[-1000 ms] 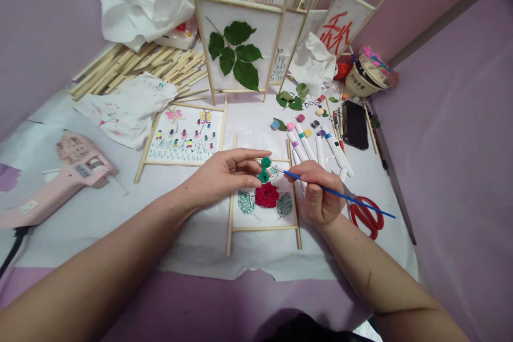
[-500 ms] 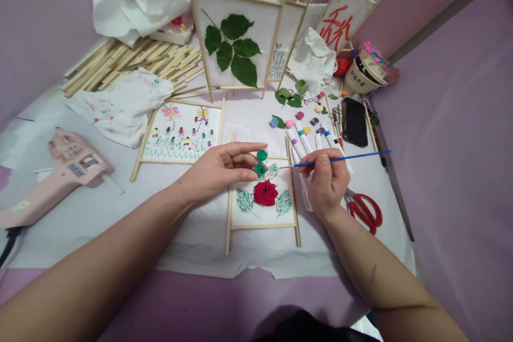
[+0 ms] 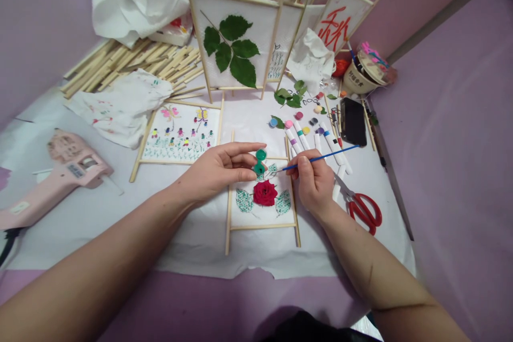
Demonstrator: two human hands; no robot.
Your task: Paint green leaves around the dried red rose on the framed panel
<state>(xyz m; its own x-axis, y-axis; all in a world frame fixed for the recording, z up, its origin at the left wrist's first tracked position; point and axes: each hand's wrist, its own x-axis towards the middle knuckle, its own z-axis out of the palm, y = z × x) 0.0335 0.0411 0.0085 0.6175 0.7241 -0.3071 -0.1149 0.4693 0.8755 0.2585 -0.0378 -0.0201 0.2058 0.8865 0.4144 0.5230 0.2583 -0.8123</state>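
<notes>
Between the thumb and fingers of my left hand (image 3: 224,165) is a small open paint pot (image 3: 259,168) of green paint, its lid flipped up behind it. My right hand (image 3: 313,175) is closed around a thin blue paintbrush (image 3: 326,155), whose tip points left, close to the pot. Below both hands lies a white panel (image 3: 262,218) in a thin wooden frame. A red rose (image 3: 265,193) sits in its middle, with green dabbed leaves (image 3: 282,202) drawn around it. The pot and my fingers cover part of the upper leaves.
Red-handled scissors (image 3: 364,211) and white markers (image 3: 332,141) lie right, near a black phone (image 3: 353,122). A pink glue gun (image 3: 60,181) rests left. Behind are a flower-painted panel (image 3: 180,136), wooden sticks (image 3: 132,64), an upright leaf panel (image 3: 232,48) and a paper cup (image 3: 363,77).
My right hand has moved slightly left with the paintbrush, bringing the tip nearer the pot and changing the brush's slant. My left hand holds the pot almost still.
</notes>
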